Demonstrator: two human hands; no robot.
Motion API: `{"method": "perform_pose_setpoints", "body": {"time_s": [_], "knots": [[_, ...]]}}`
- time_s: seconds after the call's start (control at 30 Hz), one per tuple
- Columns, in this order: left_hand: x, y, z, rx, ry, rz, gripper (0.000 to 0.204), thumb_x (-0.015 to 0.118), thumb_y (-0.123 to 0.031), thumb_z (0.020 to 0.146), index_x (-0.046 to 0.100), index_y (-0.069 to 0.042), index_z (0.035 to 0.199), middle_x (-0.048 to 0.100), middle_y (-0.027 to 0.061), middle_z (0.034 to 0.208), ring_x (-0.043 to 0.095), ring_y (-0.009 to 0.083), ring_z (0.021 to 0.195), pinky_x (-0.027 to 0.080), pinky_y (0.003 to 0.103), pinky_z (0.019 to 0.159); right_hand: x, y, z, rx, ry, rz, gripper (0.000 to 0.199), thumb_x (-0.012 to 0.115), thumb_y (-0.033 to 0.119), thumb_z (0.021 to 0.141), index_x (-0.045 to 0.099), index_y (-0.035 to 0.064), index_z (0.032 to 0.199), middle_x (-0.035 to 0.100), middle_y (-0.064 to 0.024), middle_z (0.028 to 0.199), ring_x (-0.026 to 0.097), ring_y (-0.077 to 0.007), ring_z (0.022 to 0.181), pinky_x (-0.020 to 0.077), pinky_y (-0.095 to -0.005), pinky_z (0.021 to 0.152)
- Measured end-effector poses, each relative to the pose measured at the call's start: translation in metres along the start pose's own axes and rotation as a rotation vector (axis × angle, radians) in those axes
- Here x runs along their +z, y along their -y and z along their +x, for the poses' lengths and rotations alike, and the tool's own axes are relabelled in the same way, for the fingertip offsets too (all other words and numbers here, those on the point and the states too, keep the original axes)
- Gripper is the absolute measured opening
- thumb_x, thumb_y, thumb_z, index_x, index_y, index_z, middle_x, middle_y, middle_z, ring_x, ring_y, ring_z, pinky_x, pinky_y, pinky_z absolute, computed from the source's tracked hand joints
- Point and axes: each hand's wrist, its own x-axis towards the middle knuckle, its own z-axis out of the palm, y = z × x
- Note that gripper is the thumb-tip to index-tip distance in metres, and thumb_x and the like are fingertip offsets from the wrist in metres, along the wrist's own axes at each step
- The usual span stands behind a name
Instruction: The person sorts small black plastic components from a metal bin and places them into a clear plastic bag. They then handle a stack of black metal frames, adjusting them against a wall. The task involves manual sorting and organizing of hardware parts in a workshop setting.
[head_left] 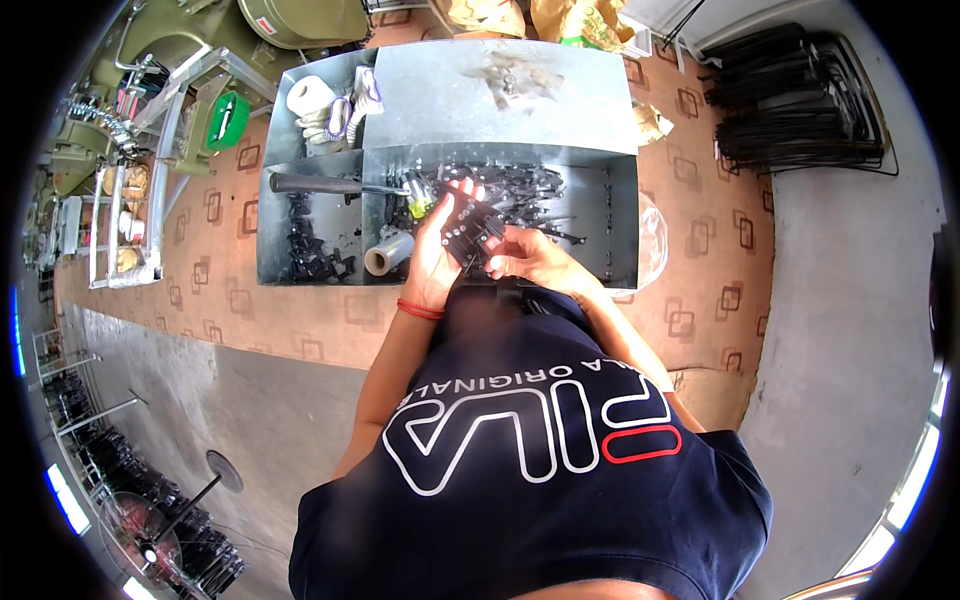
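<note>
My left hand (434, 255) is cupped under several flat black parts with small round holes (470, 225), its thumb along their side. My right hand (540, 262) pinches at the near right edge of these parts with thumb and forefinger. Both hands are over the near side of a grey metal bin (622, 215). Behind them, a heap of loose black parts (535, 195) fills much of the large compartment. A dark-handled tool (315, 185) lies across the divider on the left, beside a yellow-green item (418, 203). Close to my left wrist is a roll of clear film (388, 255).
More small black pieces (318, 245) lie in the left compartment. Behind it are a white roll (310, 95) and white gloves (325, 128). A metal sheet (430, 95) covers the bin's far part. Green machinery (190, 40) stands far left; black wire frames (800, 100) lie far right.
</note>
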Motion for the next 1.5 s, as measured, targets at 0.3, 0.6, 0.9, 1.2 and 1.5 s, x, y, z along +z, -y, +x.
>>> {"method": "perform_pose_setpoints", "body": {"time_s": [0.3,0.6,0.9,1.2,1.5], "knots": [[0.006,0.001,-0.002,-0.016,-0.007,0.004,0.026,0.049,-0.012,0.087,0.045,-0.005,0.112,0.048,0.0077,0.119,0.042,0.0212,0.115,0.043,0.040,0.091,0.000,0.001,0.003,0.036,-0.021,0.007,0.019,0.060,0.010,0.080,0.054,-0.0041,0.091,0.057,-0.0039,0.075,0.052,-0.0086,0.069,0.0435,-0.0231,0.063],[0.007,0.002,-0.003,-0.020,-0.002,0.010,0.031,0.048,-0.013,0.088,0.043,-0.002,0.116,0.044,0.0085,0.124,0.038,0.0214,0.118,0.038,0.036,0.096,-0.009,0.002,0.003,0.076,0.034,-0.001,0.019,0.058,0.014,0.082,0.054,-0.0026,0.091,0.057,-0.0044,0.076,0.053,-0.0086,0.068,0.0440,-0.0226,0.064],[0.003,0.003,-0.001,-0.030,0.009,0.042,0.033,0.046,-0.015,0.088,0.041,-0.002,0.119,0.042,0.0089,0.126,0.036,0.0201,0.120,0.038,0.036,0.095,-0.015,-0.008,0.012,0.029,0.028,-0.003,0.024,0.054,0.020,0.086,0.051,-0.0021,0.094,0.058,-0.0060,0.079,0.054,-0.0105,0.071,0.0450,-0.0229,0.064],[-0.004,0.006,0.002,-0.066,0.046,0.089,0.033,0.047,-0.013,0.088,0.041,0.000,0.117,0.043,0.0119,0.124,0.038,0.0231,0.119,0.038,0.036,0.095,0.015,0.020,0.008,0.205,-0.328,-0.108,0.055,0.059,0.040,0.079,0.040,-0.0047,0.105,0.055,-0.0090,0.083,0.054,-0.0123,0.073,0.0450,-0.0240,0.060],[0.002,0.012,-0.002,-0.056,0.049,0.173,0.028,0.045,-0.011,0.089,0.042,0.000,0.114,0.044,0.0151,0.124,0.039,0.0252,0.118,0.037,0.036,0.096,0.028,0.019,0.012,0.184,-0.545,-0.017,0.042,0.056,0.020,0.075,0.042,-0.0092,0.102,0.056,-0.0129,0.075,0.055,-0.0160,0.054,0.0450,-0.0239,0.042]]}}
